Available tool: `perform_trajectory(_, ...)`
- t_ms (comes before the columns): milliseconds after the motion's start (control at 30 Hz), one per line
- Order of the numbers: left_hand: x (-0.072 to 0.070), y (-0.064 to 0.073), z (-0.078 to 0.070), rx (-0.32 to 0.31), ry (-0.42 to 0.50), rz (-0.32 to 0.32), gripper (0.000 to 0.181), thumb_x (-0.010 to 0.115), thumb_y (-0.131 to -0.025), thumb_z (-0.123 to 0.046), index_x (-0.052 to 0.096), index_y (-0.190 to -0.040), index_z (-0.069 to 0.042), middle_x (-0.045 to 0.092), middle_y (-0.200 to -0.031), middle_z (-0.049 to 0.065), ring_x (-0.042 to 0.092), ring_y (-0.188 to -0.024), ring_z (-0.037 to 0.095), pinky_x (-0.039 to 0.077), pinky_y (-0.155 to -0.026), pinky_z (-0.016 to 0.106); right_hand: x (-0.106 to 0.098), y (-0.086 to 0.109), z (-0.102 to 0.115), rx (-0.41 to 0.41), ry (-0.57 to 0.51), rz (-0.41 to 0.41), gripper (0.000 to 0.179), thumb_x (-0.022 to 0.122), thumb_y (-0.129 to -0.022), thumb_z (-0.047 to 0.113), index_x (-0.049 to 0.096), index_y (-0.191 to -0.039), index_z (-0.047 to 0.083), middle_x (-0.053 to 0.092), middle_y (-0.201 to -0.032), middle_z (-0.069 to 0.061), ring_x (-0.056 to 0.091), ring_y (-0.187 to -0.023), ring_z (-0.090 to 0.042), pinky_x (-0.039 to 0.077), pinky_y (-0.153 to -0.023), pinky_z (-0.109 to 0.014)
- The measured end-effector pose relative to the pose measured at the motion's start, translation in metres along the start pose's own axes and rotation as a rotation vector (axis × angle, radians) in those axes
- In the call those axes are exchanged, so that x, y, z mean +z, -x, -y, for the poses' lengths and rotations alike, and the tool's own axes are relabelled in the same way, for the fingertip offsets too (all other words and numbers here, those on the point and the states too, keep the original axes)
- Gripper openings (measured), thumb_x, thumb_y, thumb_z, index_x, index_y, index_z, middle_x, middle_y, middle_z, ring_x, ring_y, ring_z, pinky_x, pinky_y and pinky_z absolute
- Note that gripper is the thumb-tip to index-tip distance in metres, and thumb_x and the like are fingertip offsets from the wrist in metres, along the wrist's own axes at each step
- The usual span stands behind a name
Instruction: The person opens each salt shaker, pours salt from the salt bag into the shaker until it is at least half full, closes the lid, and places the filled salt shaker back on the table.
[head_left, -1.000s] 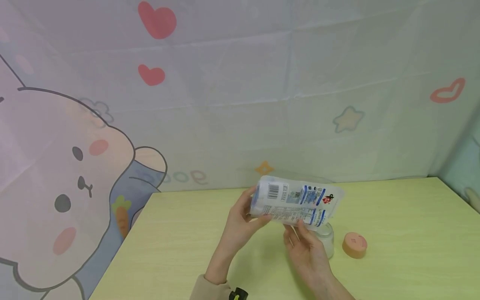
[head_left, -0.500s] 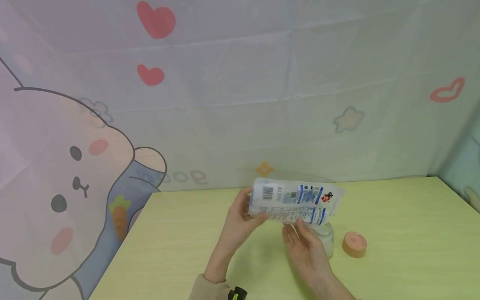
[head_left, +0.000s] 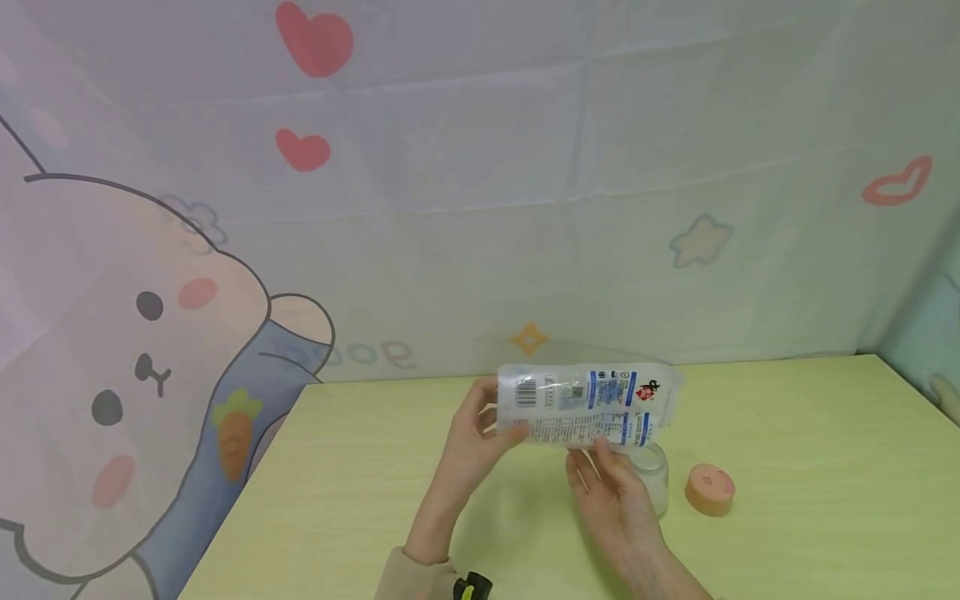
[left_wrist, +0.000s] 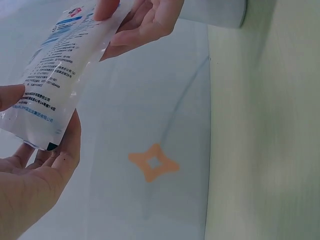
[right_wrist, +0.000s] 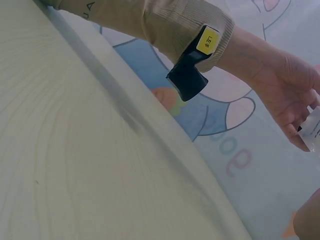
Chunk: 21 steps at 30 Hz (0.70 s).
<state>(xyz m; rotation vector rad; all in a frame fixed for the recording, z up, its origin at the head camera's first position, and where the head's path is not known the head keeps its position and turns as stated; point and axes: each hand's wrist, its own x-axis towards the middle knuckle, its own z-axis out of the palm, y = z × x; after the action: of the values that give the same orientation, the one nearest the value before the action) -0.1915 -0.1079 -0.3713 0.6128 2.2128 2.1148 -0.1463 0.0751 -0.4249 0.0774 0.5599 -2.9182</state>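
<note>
A white plastic salt bag (head_left: 577,404) with blue print, a barcode and a red logo hangs level above the table in the head view. My left hand (head_left: 474,442) grips its left end, thumb in front and fingers behind. Under the lower edge, toward the right, my right hand (head_left: 617,508) pinches the bag with its thumb on the printed side. Just behind that hand stands an uncapped clear glass jar (head_left: 654,479), partly hidden, with something white inside. The left wrist view shows the bag (left_wrist: 50,75) close up between both hands.
An orange-pink round lid (head_left: 709,490) lies on the pale yellow table (head_left: 337,500) right of the jar. A printed cloth (head_left: 480,250) hangs behind the table's back edge. A black strap (right_wrist: 190,75) with a yellow label sits on the left sleeve.
The bag has turned from a tilt down to the right to nearly level, and its left end has sunk slightly. Both hands keep their hold; jar and lid stay put.
</note>
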Motion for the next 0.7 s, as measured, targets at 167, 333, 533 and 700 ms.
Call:
perform_trajectory(167, -0.0003, 0.0004, -0.0022, -0.005, 0.006, 0.004, 0.051, 0.067, -0.083, 0.001, 0.049, -0.128, -0.017, 0.053, -0.112, 0.005, 0.062, -0.102, 0.018, 0.055, -0.085, 0.035, -0.0002, 0.0002, 0.0003, 0.004, 0.007, -0.008, 0.017, 0.048, -0.1, 0.02, 0.05, -0.116, 0.027, 0.062, -0.112, 0.01, 0.055, -0.112, -0.007, 0.042, -0.104, -0.023)
perform_trajectory(333, -0.0008, 0.0012, -0.0029, -0.005, -0.003, 0.001, 0.05, 0.068, -0.085, -0.003, 0.049, -0.128, -0.02, 0.053, -0.111, 0.006, 0.062, -0.102, 0.019, 0.055, -0.085, 0.036, 0.0001, 0.0012, 0.0006, 0.005, 0.021, 0.0, 0.02, 0.046, -0.101, 0.02, 0.047, -0.12, 0.025, 0.062, -0.114, 0.009, 0.055, -0.115, -0.007, 0.042, -0.104, -0.023)
perform_trajectory(533, -0.0015, 0.0002, -0.0019, -0.007, -0.021, 0.005, 0.044, 0.068, -0.088, -0.009, 0.049, -0.126, -0.019, 0.056, -0.114, 0.01, 0.064, -0.102, 0.021, 0.056, -0.084, 0.037, -0.0003, 0.0012, 0.0004, 0.008, 0.018, -0.026, 0.024, 0.046, -0.101, 0.018, 0.046, -0.123, 0.026, 0.062, -0.116, 0.008, 0.057, -0.114, -0.008, 0.043, -0.104, -0.023)
perform_trajectory(700, -0.0009, 0.0008, -0.0027, -0.021, -0.04, -0.003, 0.042, 0.068, -0.089, -0.011, 0.049, -0.126, -0.017, 0.057, -0.12, 0.01, 0.062, -0.104, 0.021, 0.055, -0.085, 0.036, -0.0006, 0.0026, 0.0016, 0.013, 0.008, -0.021, 0.026, 0.045, -0.101, 0.017, 0.044, -0.126, 0.027, 0.062, -0.117, 0.008, 0.057, -0.115, -0.009, 0.043, -0.104, -0.024)
